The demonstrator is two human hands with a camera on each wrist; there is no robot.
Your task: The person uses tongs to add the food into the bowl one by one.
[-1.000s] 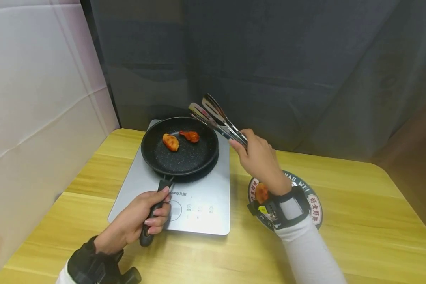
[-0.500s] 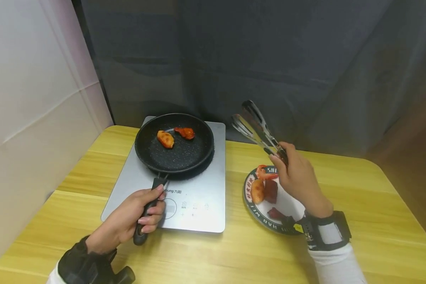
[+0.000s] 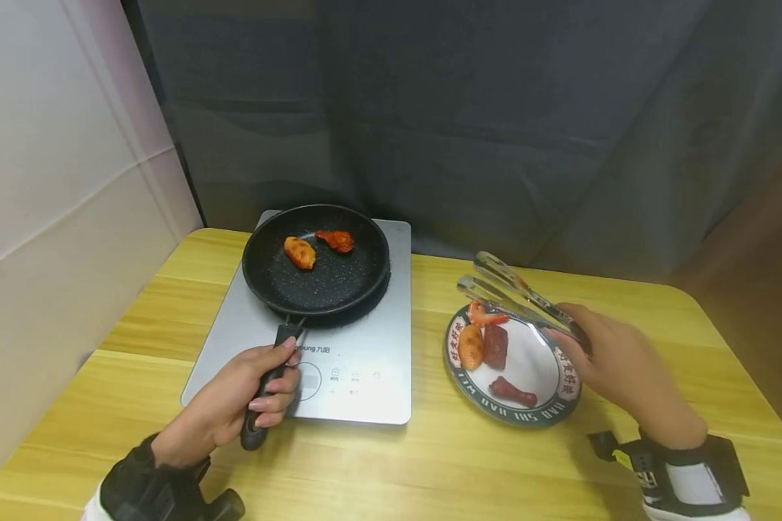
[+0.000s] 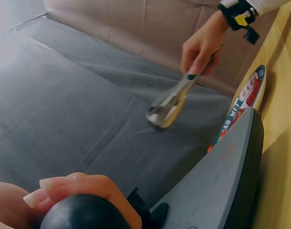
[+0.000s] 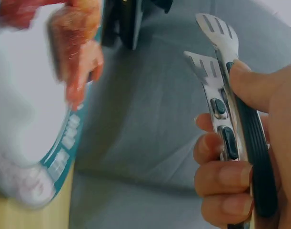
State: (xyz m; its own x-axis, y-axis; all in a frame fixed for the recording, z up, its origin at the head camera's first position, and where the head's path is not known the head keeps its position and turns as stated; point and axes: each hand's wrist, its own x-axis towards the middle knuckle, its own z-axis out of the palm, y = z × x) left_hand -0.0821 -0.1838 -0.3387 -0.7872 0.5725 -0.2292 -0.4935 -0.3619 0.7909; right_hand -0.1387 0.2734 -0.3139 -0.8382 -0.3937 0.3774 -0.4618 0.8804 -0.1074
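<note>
My left hand (image 3: pixel 261 387) grips the black handle of a frying pan (image 3: pixel 326 293), which sits on a silver induction cooker (image 3: pixel 371 362). Inside the pan lie a browned chicken wing (image 3: pixel 300 253) and a reddish drumstick (image 3: pixel 336 241). My right hand (image 3: pixel 615 358) holds metal tongs (image 5: pixel 250 138) with dark grips; their slotted tips stand apart with nothing between them. The tongs reach over the far rim of a round plate (image 3: pixel 537 414). On that plate are a shrimp (image 3: pixel 485 316), a golden wing-like piece (image 3: pixel 471 347), a brown meat block (image 3: pixel 495 349) and a dark red drumstick (image 3: pixel 513 391).
Everything stands on a wood-grain table (image 3: pixel 378 470). A dark grey cloth (image 3: pixel 443 130) hangs behind it, and a pale cloth wall (image 3: pixel 59 217) closes off the left side. Straps with cameras sit on both wrists.
The right hand with the tongs has moved right and down, from beside the pan to over the plate, uncovering the plate's food. The left hand keeps its grip on the pan handle.
</note>
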